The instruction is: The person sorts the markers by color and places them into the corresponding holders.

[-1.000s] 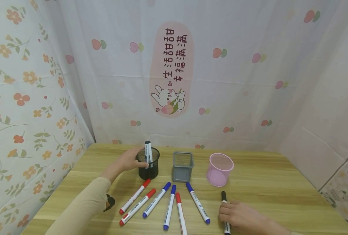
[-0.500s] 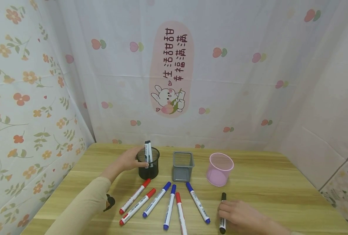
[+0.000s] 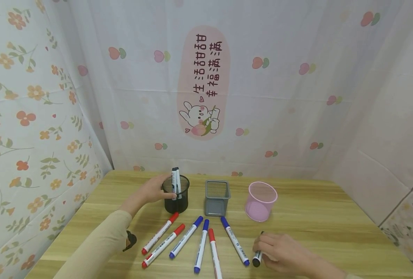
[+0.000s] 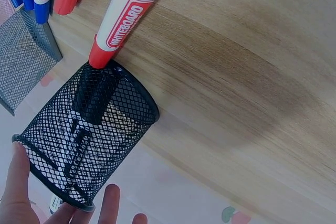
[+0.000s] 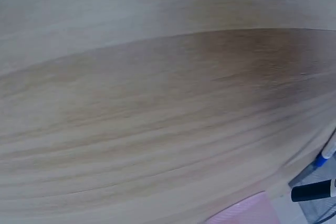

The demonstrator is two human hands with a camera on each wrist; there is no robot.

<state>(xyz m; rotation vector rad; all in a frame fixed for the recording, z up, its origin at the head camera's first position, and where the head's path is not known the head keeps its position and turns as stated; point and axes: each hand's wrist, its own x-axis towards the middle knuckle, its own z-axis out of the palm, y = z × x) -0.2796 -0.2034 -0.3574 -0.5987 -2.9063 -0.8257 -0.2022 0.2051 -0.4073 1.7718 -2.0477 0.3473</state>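
Observation:
In the head view my left hand (image 3: 154,190) holds the rim of a round black mesh pen cup (image 3: 176,205). Two white markers with black ends (image 3: 176,180) stand inside it. The left wrist view shows the thumb and fingers at the rim of the pen cup (image 4: 100,124), with dark caps visible through the mesh. At the right, my right hand (image 3: 279,250) grips a black whiteboard marker (image 3: 257,259), its middle covered by the fingers. Only the black cap (image 5: 312,191) and a bit of barrel show in the right wrist view.
A square grey mesh cup (image 3: 216,207) and a round pink cup (image 3: 258,211) stand right of the black one. Before them lie several red and blue markers (image 3: 201,246) on the wooden table (image 3: 314,217). Patterned cloth (image 3: 279,116) hangs behind.
My right hand has moved slightly left with the black marker, whose near end now tilts leftward and sits close to a blue marker. The left hand and the pen cup have stayed put.

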